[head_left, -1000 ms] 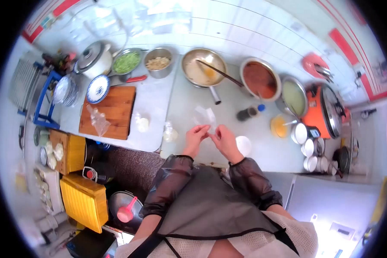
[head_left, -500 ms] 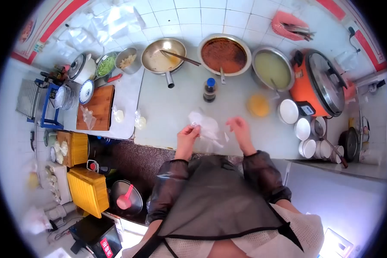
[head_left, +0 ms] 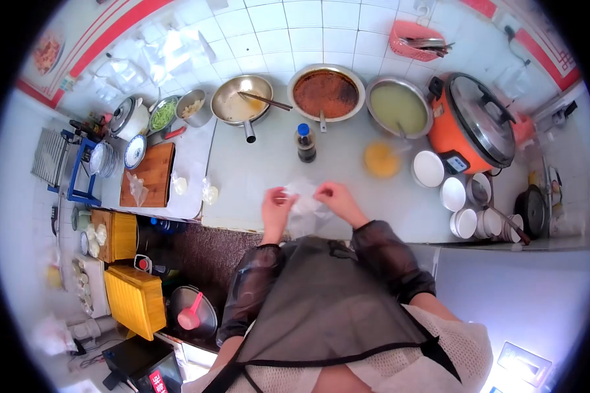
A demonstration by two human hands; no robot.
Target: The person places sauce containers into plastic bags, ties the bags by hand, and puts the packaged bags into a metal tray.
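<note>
Left hand (head_left: 277, 208) and right hand (head_left: 337, 199) pinch a clear plastic bag (head_left: 307, 208) between them, above the counter's (head_left: 252, 169) front edge; the bag's lower outline blurs into the pale surface. White characters on the red label (head_left: 157, 382) of a black box (head_left: 141, 357) unreadable, cut by frame. Rice cooker (head_left: 464, 121) panel too small to read.

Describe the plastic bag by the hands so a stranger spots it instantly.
Look at the pale counter below the tiled wall. By its near edge is a thin, whitish, see-through plastic bag. Unlike the small bags to its left, it sits between the left hand and right hand.
</note>
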